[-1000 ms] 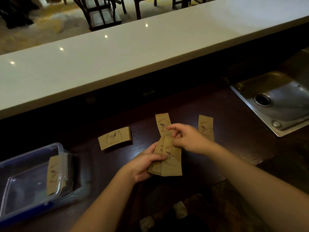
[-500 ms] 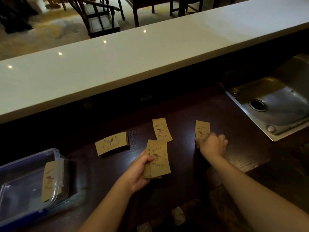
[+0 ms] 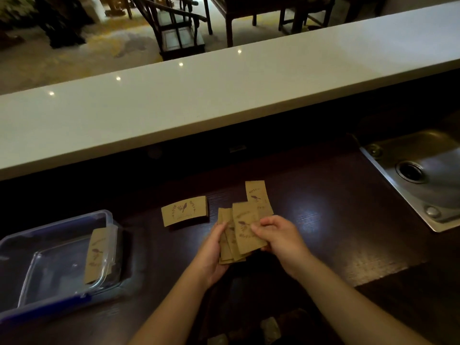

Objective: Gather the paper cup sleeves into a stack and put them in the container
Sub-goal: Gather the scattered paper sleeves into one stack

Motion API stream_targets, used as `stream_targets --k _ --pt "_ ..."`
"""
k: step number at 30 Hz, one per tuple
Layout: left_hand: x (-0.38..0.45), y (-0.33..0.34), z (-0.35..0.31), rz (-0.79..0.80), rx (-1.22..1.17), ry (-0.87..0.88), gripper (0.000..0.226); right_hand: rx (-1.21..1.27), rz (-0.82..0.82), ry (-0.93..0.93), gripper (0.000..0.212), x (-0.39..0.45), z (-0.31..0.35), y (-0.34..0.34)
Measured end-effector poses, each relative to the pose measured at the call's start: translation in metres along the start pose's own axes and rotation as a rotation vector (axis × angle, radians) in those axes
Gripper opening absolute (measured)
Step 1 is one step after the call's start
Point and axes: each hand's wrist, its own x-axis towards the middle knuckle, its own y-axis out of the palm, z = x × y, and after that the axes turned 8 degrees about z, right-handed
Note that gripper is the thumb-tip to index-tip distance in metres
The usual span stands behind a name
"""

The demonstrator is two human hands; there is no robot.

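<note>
The sleeves (image 3: 184, 214) are matt brown kraft paper with dark printed bird marks. The tabletop (image 3: 323, 220) is dark wood with visible grain and a soft sheen. The container (image 3: 59, 265) is clear glossy plastic with a blue rim. The sink (image 3: 428, 180) is brushed metal. The upper ledge (image 3: 224, 95) looks smooth, white and polished, mirroring lamp spots.
</note>
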Motion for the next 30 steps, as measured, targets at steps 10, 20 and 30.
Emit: stream_targets --k 10,20,30 --pt "-0.015 -0.03 -0.003 -0.106 0.071 0.124 0.034 -0.716 -0.332 -0.098 0.026 0.048 0.008 0.001" --pt "-0.034 -0.061 -0.005 -0.054 -0.075 0.172 0.039 -1.031 -0.362 0.156 0.056 0.092 0.022 -0.001" --pt "-0.033 -0.069 0.001 -0.067 -0.221 0.14 0.032 0.103 0.136 0.147 0.01 0.041 0.016 0.014"
